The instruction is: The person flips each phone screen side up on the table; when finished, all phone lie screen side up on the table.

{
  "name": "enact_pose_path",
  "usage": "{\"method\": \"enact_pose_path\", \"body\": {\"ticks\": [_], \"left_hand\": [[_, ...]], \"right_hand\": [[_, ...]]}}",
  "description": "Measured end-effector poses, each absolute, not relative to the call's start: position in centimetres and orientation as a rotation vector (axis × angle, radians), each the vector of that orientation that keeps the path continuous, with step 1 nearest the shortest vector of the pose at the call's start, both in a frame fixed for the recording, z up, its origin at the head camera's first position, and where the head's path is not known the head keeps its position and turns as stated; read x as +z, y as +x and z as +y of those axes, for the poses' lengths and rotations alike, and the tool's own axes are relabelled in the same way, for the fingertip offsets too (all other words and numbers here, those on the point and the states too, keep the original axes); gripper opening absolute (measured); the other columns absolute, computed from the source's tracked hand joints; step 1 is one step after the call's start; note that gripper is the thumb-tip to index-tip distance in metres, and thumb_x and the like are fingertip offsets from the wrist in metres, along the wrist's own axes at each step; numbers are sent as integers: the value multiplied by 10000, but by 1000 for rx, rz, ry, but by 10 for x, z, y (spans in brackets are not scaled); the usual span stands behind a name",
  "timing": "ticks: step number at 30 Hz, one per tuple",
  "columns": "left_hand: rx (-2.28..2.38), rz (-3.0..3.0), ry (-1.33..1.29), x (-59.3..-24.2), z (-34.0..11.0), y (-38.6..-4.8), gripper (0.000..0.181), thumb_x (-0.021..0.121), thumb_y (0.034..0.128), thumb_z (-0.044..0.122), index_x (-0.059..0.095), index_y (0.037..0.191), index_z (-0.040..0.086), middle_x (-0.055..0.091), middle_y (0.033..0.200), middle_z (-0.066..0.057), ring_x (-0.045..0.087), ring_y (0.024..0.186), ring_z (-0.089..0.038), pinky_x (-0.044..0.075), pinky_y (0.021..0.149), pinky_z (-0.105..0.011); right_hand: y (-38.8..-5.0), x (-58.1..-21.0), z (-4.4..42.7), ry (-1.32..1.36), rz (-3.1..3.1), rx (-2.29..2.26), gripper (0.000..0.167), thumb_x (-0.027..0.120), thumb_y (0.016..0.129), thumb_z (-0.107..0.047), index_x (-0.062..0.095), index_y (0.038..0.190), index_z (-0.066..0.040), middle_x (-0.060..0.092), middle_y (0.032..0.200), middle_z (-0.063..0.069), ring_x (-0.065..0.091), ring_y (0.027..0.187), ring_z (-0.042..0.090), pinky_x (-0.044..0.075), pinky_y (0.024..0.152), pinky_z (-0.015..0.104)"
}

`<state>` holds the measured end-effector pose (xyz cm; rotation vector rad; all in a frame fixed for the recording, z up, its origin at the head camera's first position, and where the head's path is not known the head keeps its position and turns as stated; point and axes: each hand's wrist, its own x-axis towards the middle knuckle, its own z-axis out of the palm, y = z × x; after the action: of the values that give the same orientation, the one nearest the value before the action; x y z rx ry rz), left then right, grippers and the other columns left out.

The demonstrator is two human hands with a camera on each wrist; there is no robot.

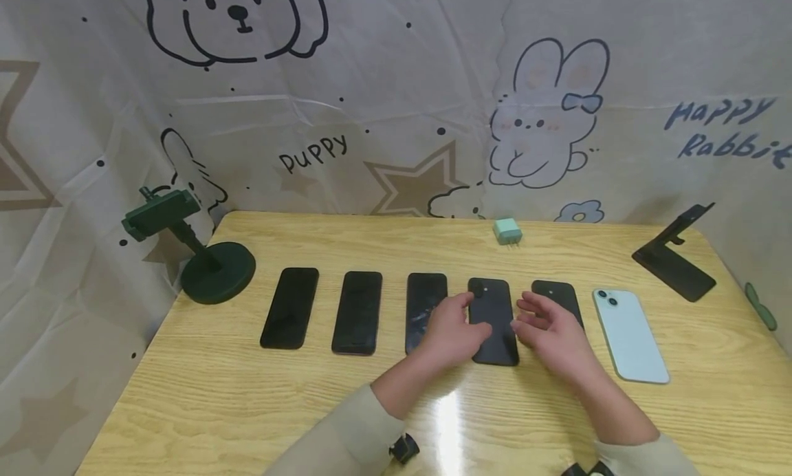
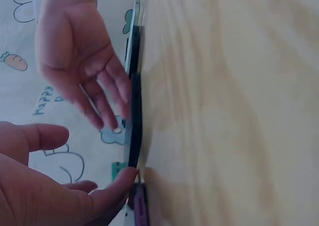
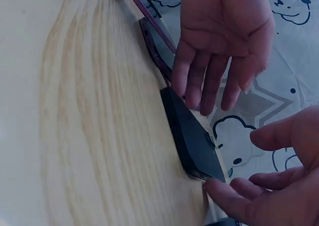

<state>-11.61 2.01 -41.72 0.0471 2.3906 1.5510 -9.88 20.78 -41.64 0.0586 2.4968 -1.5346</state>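
Note:
A black phone [image 1: 498, 345] lies back up on the wooden table, its camera lenses at the far left corner. My left hand [image 1: 454, 330] is at its left edge, thumb over the phone and fingers loosely bent. At the right edge is my right hand [image 1: 553, 338], with its palm turned inward and its fingers loosely extended. In the left wrist view, a left fingertip [image 2: 128, 176] meets the phone's edge. The right wrist view has a right fingertip [image 3: 212, 185] at a corner. Neither hand is closed round the phone. Below the left hand, a dark phone [image 1: 425, 290] is partly covered.
Two dark phones [image 1: 289, 307] lie farther left. Right of the hands are another black phone [image 1: 559, 294], partly hidden, and a pale blue phone [image 1: 631, 335]. A green stand [image 1: 216, 273] is back left, a green charger [image 1: 507, 232] at the back, a black stand [image 1: 677, 269] back right.

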Motion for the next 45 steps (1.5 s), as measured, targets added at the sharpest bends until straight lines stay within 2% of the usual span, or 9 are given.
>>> {"method": "enact_pose_path", "body": {"ticks": [4,8,17,24,28,33,38,45], "left_hand": [[1611,2415,-25,-422,27,-114,595,699,854,132,533,1406,-16,558,1372,-158,538,1233,-296,458,979,-432],[1744,2378,-164,-423,31,-111,580,711,818,82,565,1374,10,576,1326,-165,595,1135,-301,507,887,-411],[1900,2292,-357,-423,37,-108,554,735,776,16,604,1314,28,596,1292,-137,594,1152,-311,521,876,-387],[2089,2122,-455,-428,41,-107,586,674,726,-172,599,1290,-32,611,1164,-105,606,993,-248,549,753,-323],[2115,2062,-477,-430,41,-109,572,649,705,-202,618,1254,-43,629,1094,-88,618,969,-226,552,736,-306],[2177,1958,-463,-430,38,-111,571,673,713,-192,613,1258,-34,613,1029,-81,620,921,-219,557,753,-320],[2172,1939,-356,-427,36,-113,474,696,720,-142,673,1169,9,647,968,-58,630,905,-197,554,774,-328],[2225,1753,-152,-421,32,-115,310,691,859,-60,663,1162,2,688,994,-116,661,849,-188,549,745,-332]], "right_hand": [[-98,-417,207,76,2482,-1587,655,632,978,-134,317,1520,55,407,1489,260,475,1309,397,503,925,340],[-99,-417,205,106,2467,-1619,643,632,969,-118,337,1519,36,403,1499,233,488,1303,379,506,870,265],[-102,-422,204,204,2327,-1762,623,596,953,-13,334,1513,61,383,1488,256,490,1287,390,501,867,217],[-102,-426,203,241,2353,-1764,597,625,921,75,400,1474,77,406,1457,261,474,1291,403,509,854,218],[-101,-426,203,268,2345,-1800,584,640,914,64,433,1460,67,445,1440,253,478,1285,371,496,857,192],[-98,-425,202,290,2346,-1796,570,675,916,15,475,1449,36,440,1461,230,483,1282,350,497,852,191],[-95,-427,198,222,2351,-1802,587,740,900,-45,512,1440,-12,463,1452,210,514,1270,352,504,866,231],[-91,-427,192,117,2286,-1933,533,707,954,-161,525,1436,-27,470,1445,181,518,1270,316,508,879,251]]}}
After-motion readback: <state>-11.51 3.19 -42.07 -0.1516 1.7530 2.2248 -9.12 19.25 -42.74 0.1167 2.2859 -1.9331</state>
